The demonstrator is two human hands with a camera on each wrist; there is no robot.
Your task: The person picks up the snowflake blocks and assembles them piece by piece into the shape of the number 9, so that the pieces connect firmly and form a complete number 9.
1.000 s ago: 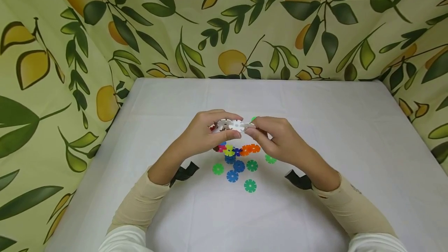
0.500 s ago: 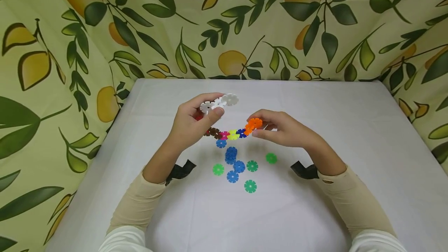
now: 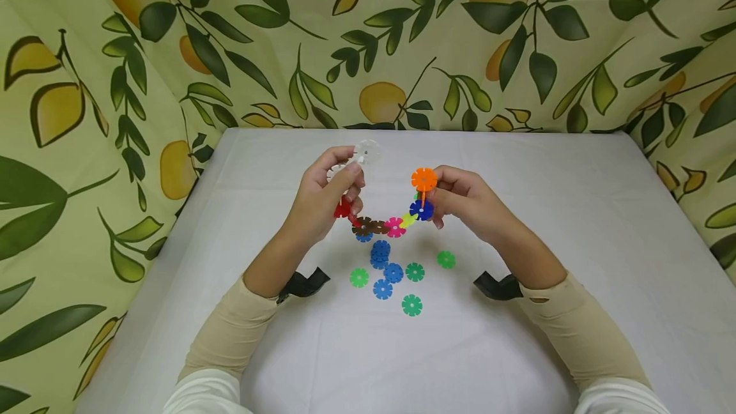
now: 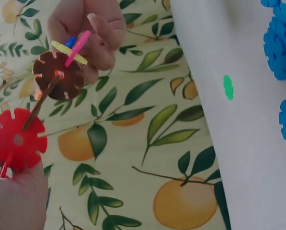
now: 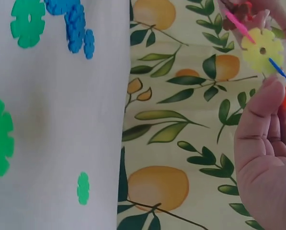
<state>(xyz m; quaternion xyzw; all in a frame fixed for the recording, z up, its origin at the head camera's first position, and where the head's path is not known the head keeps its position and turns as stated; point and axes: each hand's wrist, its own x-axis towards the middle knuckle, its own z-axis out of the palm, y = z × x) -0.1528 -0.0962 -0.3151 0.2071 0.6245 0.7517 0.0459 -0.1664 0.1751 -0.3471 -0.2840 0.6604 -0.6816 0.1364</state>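
Observation:
Slotted plastic snowflake discs are joined into a chain that sags between the two hands. My left hand (image 3: 323, 193) pinches the end with the white discs (image 3: 370, 149), which rise above its fingertips. From there hang a red disc (image 4: 32, 143), brown discs (image 4: 68, 88), a pink disc (image 3: 395, 230), a yellow disc (image 5: 253, 55) and a dark blue disc (image 3: 415, 212). My right hand (image 3: 468, 203) pinches the other end, near the orange disc (image 3: 425, 174) standing above its fingers. Part of the white end is hidden behind the left thumb.
Loose blue discs (image 3: 393, 273) lie on the white table (image 3: 437, 363) below the chain, some of them stacked. Around them are several green discs (image 3: 411, 306). A fruit-patterned cloth (image 3: 379, 69) hangs behind and at the sides.
The right hand has left the white end for the orange end and lifted it. The hands moved apart, and the chain now hangs in a U shape between them.

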